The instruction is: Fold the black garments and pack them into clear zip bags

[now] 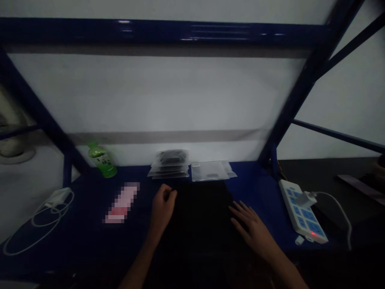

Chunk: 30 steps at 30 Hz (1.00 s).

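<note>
A black flat piece (pixel 201 216), which looks like folded cloth, lies on the blue table in front of me. It is too dark to make out its folds or exact kind. At its upper left edge, my left hand (pixel 162 204) is closed, thumb and fingers pinched on the dark material. My right hand (pixel 248 220) rests open along its right edge, palm down with the fingers spread. Just beyond the piece are a stack of clear plastic bags (pixel 170 164) with dark contents and a flatter clear bag (pixel 210 171).
A green drink bottle (pixel 102 160) stands back left, near a blurred-out pink item (pixel 122 204). A white charger with a coiled cable (pixel 57 198) lies far left. On the right sits a power strip (pixel 302 212) with a plug in it. Blue frame posts (pixel 297 96) flank the table.
</note>
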Motion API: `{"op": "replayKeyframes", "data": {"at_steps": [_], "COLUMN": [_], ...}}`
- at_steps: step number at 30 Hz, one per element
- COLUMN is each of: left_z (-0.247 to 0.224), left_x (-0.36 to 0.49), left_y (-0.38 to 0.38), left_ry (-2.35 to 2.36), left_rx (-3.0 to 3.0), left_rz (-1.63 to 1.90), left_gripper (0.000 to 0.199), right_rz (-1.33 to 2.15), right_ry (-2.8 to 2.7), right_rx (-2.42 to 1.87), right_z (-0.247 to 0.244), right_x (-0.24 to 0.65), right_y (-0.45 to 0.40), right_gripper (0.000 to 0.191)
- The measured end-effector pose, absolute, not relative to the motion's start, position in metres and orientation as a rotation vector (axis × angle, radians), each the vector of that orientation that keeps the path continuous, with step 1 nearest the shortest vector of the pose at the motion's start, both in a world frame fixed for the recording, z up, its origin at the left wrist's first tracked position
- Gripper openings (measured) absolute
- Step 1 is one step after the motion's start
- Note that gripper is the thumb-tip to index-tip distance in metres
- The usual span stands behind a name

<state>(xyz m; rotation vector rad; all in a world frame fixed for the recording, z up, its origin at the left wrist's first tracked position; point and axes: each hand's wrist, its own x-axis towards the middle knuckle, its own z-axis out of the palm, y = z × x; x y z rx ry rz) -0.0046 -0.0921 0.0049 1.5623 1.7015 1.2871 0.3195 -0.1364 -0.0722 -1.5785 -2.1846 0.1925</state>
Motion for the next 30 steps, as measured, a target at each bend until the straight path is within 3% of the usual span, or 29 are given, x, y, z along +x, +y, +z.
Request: {"op": "replayKeyframes", "data": {"at_steps": [4,10,15,21,26,30], "left_z": [-0.011,-0.049,-0.035,-0.022,-0.026,-0.024], "left_x": [0.045,0.059,0.048,0.025,0.003,0.007], "left_y": [-0.107,-0.121,-0.125,-0.123,-0.111,-0.105], "left_ry": [1.568,1.38,1.289,1.545,1.891,1.815], "left_rx": [1.983,2.447,2.355,2.079,1.891,1.874], "left_rz": [1.132,0.76,0.729,1.074,0.693,0.659], "left_gripper": [0.013,0.025,0.026,0.025,0.038,0.028], "right_rz": [0.228,0.245,0.246,0.229,0.237,0.252], "right_ry": [-2.148,-2.127,-2.145,-2.14,-2.149,-2.152], "right_rx": [-1.578,-1.556,-1.597,-1.582,-1.587,-1.602], "right_z": [-0.078,-0.077,-0.078,-0.079,-0.077,-0.077], "right_x": [0.316,0.316,0.316,0.315,0.315,0.313], "right_y": [-0.139,-0.139,-0.14,-0.14,-0.141,-0.141], "right_gripper": [0.045,0.044,0.045,0.044,0.045,0.045]}}
